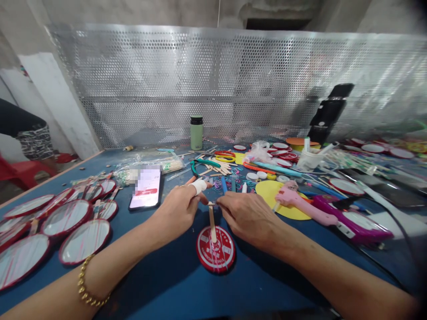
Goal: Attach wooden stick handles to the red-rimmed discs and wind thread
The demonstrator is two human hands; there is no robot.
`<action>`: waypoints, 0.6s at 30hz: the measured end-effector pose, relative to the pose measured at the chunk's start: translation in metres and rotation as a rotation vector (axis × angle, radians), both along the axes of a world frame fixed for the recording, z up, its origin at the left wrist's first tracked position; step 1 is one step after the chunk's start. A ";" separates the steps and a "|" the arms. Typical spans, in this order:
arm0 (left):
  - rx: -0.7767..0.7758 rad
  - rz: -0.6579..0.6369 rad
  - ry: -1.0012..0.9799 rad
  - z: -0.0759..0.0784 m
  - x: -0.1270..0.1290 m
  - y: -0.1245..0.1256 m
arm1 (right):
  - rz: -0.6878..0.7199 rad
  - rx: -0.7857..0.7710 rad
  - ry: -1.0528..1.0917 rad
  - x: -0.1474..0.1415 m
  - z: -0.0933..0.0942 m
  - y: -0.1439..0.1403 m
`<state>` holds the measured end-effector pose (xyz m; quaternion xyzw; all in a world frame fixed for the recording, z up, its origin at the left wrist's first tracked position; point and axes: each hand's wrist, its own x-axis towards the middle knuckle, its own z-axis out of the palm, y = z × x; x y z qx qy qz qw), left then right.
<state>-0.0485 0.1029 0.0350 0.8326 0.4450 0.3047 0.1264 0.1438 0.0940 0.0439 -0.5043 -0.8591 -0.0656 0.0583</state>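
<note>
The left hand (181,205) and right hand (247,214), fingers narrow, meet at the far end of the stick (212,222); whether each grips it, I cannot tell. The red disc (220,253) lies under its near end, between the forearms, on the table (160,284).

Soft light, right edge seemingly blurry.

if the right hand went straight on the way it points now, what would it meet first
Probably the far end of the wooden stick, which the right hand may be touching; just past it is the left hand. Depth there is unclear.
</note>
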 end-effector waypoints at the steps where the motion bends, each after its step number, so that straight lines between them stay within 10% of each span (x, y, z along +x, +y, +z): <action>1: -0.004 -0.001 -0.001 0.000 0.000 0.000 | 0.004 0.000 0.002 0.000 0.000 0.000; 18: -0.001 -0.016 0.035 -0.003 0.000 0.001 | -0.002 -0.004 0.000 0.002 0.000 -0.002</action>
